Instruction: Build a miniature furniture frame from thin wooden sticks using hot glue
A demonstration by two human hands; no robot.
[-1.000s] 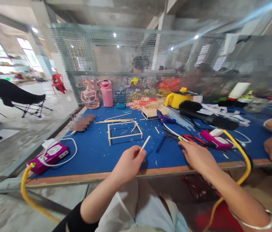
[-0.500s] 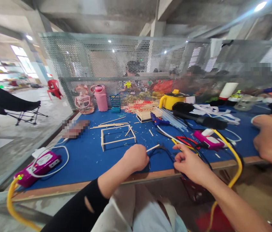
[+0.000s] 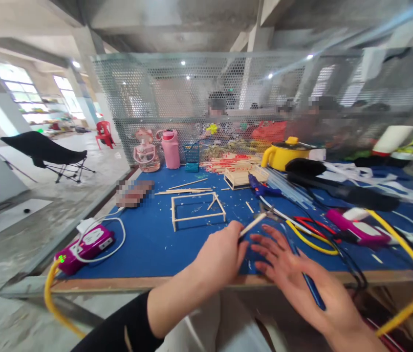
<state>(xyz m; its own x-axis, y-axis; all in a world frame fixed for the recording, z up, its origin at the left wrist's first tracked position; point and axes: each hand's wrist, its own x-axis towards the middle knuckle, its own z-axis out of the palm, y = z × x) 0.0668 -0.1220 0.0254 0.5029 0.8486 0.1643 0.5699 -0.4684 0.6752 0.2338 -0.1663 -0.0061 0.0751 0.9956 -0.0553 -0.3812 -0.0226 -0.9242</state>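
My left hand (image 3: 216, 256) is closed around a short wooden stick (image 3: 254, 225), which points up and to the right. My right hand (image 3: 296, 276) has its fingers loosely spread, with blue-handled pliers (image 3: 314, 292) lying across the palm. The metal jaws of the pliers are close to the stick's far end; whether they touch it I cannot tell. Beyond my left hand, a rectangular frame of wooden sticks (image 3: 199, 216) stands on the blue tabletop (image 3: 147, 244). Several loose sticks (image 3: 184, 190) lie behind it.
A slatted wooden piece (image 3: 243, 179) and a blue glue gun (image 3: 261, 187) lie farther back, near clear glue sticks (image 3: 294, 188). Purple power strips (image 3: 85, 248) (image 3: 356, 230) with yellow cords flank the work area. Pink bottles (image 3: 170, 149) and a yellow pot (image 3: 289, 154) stand before a perforated metal screen (image 3: 191, 83).
The view has shifted, moving the table things rightward. My right hand has turned palm up with its fingers spread, and the blue pliers now show clearly. My left hand keeps hold of the stick.
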